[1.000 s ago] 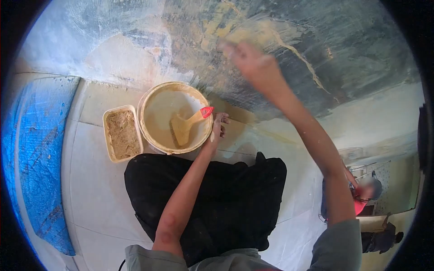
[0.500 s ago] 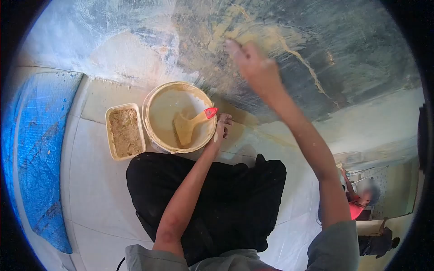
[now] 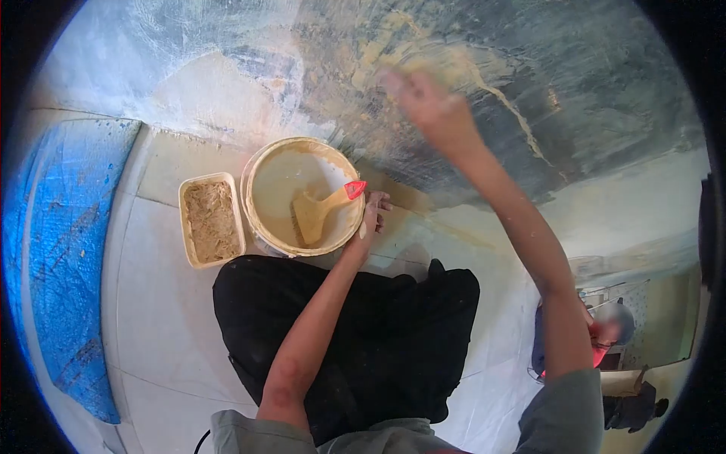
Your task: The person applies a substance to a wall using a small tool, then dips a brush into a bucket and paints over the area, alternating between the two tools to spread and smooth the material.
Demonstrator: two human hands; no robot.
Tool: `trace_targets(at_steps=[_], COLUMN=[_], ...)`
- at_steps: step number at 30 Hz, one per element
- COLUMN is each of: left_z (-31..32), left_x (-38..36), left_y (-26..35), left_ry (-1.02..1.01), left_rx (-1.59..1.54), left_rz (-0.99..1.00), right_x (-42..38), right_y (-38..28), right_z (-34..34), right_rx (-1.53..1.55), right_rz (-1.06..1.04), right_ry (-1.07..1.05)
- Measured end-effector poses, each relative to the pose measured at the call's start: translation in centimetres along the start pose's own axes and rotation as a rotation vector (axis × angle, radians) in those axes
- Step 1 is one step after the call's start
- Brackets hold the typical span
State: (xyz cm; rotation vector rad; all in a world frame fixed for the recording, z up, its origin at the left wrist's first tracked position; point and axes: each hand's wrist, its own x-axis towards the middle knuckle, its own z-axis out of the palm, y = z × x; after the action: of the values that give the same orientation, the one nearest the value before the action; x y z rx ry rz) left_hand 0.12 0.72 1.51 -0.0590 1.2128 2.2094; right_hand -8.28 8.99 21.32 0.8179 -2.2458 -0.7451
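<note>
My right hand [image 3: 427,98] is up against the mottled grey wall [image 3: 333,68], at a patch smeared with yellowish filler. Motion blurs its fingers, so I cannot make out whether it holds anything. Beside the round bucket [image 3: 261,231], my left hand [image 3: 372,216] rests at the right outer side, fingers loosely apart with nothing in them. Cloudy liquid lies in the bucket. A wide brush [image 3: 316,216] with a yellowish handle and red tip leans inside, its bristles down and its tip on the rim near my left hand.
A rectangular tub [image 3: 212,219] of brownish paste stands left of the bucket. Further left lies a blue sheet [image 3: 64,265] on the pale tiled floor [image 3: 162,318]. My black-clad legs [image 3: 348,340] are folded before the bucket. Two other people [image 3: 601,340] [image 3: 631,405] are at the far right.
My right hand has shifted slightly, staying by the same filler patch and blurring more. My left hand, bucket and brush keep their places. The person in red at right has changed posture.
</note>
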Motion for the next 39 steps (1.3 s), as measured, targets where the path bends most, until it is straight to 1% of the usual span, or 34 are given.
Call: trace_targets(at_steps=[1, 3, 4, 6, 7, 9, 11, 13, 15, 16, 18, 19, 20, 21, 22, 24, 25, 27, 28, 30, 31, 32, 33, 34, 35, 36, 37, 38, 39], left_z=[0.0, 0.2, 0.1, 0.2, 0.1, -0.1, 0.4, 0.0, 0.0, 0.2, 0.1, 0.1, 0.2, 0.4, 0.3, 0.4, 0.5, 0.6, 0.7, 0.9, 1.1, 1.4, 1.4, 1.1, 1.2, 1.5, 1.9, 2.1, 2.5], left_x=[0.0, 0.1, 0.2, 0.0, -0.1, 0.0, 0.2, 0.3, 0.3, 0.4, 0.8, 0.7, 0.9, 1.0, 0.9, 0.5, 0.2, 0.5, 0.3, 0.0, -0.2, -0.5, -0.9, -1.1, -1.3, -1.9, -2.7, -3.5, -4.6], left_y=[-0.2, -0.3, -0.2, 0.0, 0.1, 0.3, 0.2, 0.0, 0.2, 0.3, 0.4, 0.2, 0.0, 0.0, -0.1, 0.0, 0.3, 0.4, 0.6, 1.1, 1.1, 1.1, 1.2, 1.2, 1.1, 1.5, 1.8, 2.1, 2.9], left_ry=[0.0, 0.0, -0.002, 0.001, 0.009, 0.014, -0.004, -0.009, -0.008, -0.012, -0.036, -0.034, -0.047, -0.033, -0.011, -0.033, -0.046, -0.094, -0.073, -0.196, -0.164, -0.162, -0.161, -0.128, -0.114, -0.108, -0.103, -0.097, -0.054], left_rx=[-0.016, -0.028, -0.024, -0.008, -0.008, -0.011, 0.002, 0.009, 0.01, 0.007, 0.01, 0.007, 0.025, 0.006, -0.011, -0.008, 0.0, -0.025, -0.009, 0.109, 0.129, 0.205, 0.287, 0.32, 0.382, 0.44, 0.398, 0.42, 0.485], left_rz=[0.033, 0.009, -0.012, -0.005, -0.001, -0.022, -0.038, -0.005, -0.029, -0.059, -0.061, -0.076, -0.088, -0.043, 0.0, -0.008, 0.023, 0.102, 0.079, 0.161, 0.153, 0.197, 0.24, 0.238, 0.393, 0.547, 0.509, 0.51, 0.602], right_x=[0.2, 0.3, -0.1, -0.5, -0.1, 0.4, -0.1, -0.7, -1.8, -2.0, -3.1, -4.6, -6.3, -8.0, -9.6, -12.7, -14.5, -17.3, -17.0, -15.7, -16.3, -16.9, -16.3, -16.2, -17.2, -17.5, -17.9, -18.1, -17.9], right_y=[-0.2, -0.1, -0.4, -1.8, -1.3, 0.8, -0.5, -2.4, -4.1, -4.8, -5.9, -6.3, -6.9, -7.6, -8.4, -10.2, -11.0, -12.2, -12.3, -11.3, -11.1, -11.4, -11.6, -11.7, -11.9, -11.7, -11.5, -11.5, -11.3], right_z=[-0.1, -0.6, -0.3, 0.6, 0.2, -1.5, -0.9, -0.1, -0.3, -1.5, -4.6, -5.0, -4.7, -4.4, -4.1, -3.3, -2.8, -1.8, -2.0, -1.5, -0.5, -0.1, -0.5, -0.6, 0.1, 0.1, 0.1, 0.0, -0.4], right_rx=[0.006, 0.074, 0.068, -0.027, -0.02, 0.111, 0.133, 0.165, 1.003, 0.992, 1.754, 1.743, 1.911, 2.081, 2.089, 2.274, 2.292, 2.384, 2.409, 2.231, 2.227, 2.279, 2.212, 2.142, 2.141, 2.174, 2.087, 1.997, 2.02], right_rz=[-0.003, 0.248, 0.252, -0.031, -0.034, 0.22, 0.214, 0.21, 0.659, 0.668, 1.429, 1.453, 1.505, 1.552, 1.576, 1.729, 1.757, 1.675, 1.7, 1.784, 1.582, 1.571, 1.599, 1.625, 1.596, 1.589, 1.563, 1.538, 1.534], right_ry=[-0.002, 0.075, 0.08, -0.04, -0.034, 0.027, 0.031, 0.054, -0.277, -0.269, -0.24, -0.219, -0.132, -0.038, -0.022, 0.231, 0.238, 0.162, 0.157, 0.172, 0.099, 0.092, 0.079, 0.075, 0.03, 0.041, -0.002, -0.041, -0.024])
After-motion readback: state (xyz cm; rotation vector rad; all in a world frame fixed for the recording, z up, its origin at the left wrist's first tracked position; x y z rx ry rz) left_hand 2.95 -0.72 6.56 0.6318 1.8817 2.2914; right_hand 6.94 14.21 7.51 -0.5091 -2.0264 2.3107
